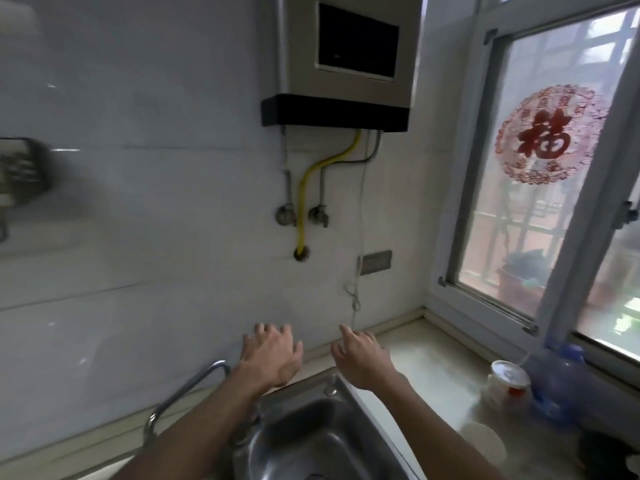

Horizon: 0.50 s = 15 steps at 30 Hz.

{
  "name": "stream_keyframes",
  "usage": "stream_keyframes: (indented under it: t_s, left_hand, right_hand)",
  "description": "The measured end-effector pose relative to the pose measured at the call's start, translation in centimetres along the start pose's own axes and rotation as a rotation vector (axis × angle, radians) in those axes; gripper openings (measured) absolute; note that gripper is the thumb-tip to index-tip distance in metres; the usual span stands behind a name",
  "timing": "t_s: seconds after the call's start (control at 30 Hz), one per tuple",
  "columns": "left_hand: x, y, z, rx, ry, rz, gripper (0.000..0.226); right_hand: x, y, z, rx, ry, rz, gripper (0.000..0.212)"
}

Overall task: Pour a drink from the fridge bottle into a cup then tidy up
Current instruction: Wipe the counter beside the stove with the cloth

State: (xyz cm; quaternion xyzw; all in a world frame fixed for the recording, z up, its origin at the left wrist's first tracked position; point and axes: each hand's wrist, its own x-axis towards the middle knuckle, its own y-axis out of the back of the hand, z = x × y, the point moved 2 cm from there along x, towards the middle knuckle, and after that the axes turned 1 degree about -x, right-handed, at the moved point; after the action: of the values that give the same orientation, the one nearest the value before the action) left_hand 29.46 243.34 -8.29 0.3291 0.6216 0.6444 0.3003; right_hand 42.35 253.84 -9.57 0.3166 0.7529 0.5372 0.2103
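Observation:
My left hand (272, 355) and my right hand (362, 358) are both held out in front of me above the back rim of a steel sink (322, 441), palms down, fingers spread, holding nothing. A white paper cup (485, 445) stands on the counter at the lower right, seen from above and blurred. No fridge or drink bottle from it is in view.
A curved tap (183, 393) rises left of the sink. On the counter by the window stand a white tin (509, 382) and a blue plastic jug (561, 382). A water heater (343, 60) hangs on the tiled wall above. A dark object sits at the bottom right edge.

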Motion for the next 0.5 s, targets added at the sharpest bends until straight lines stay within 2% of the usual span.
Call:
stream_keyframes:
  t_s: [0.1,0.33,0.5]
  left_hand:
    - [-2.2,0.9,-4.5,-0.018,0.091,0.016,0.049]
    - [-9.1,2.8,-15.0,-0.073,0.283,0.076,0.045]
    - [-15.6,3.6,-22.8,-0.074,0.420,0.100,0.051]
  right_hand:
    - [0.0,-1.4,-4.3,-0.014,0.067,-0.048,0.041]
    - [-2.0,-3.4,-16.2,-0.044,0.337,-0.115,0.050]
    - [-4.6,-5.9,-25.0,-0.071,0.470,-0.148,0.047]
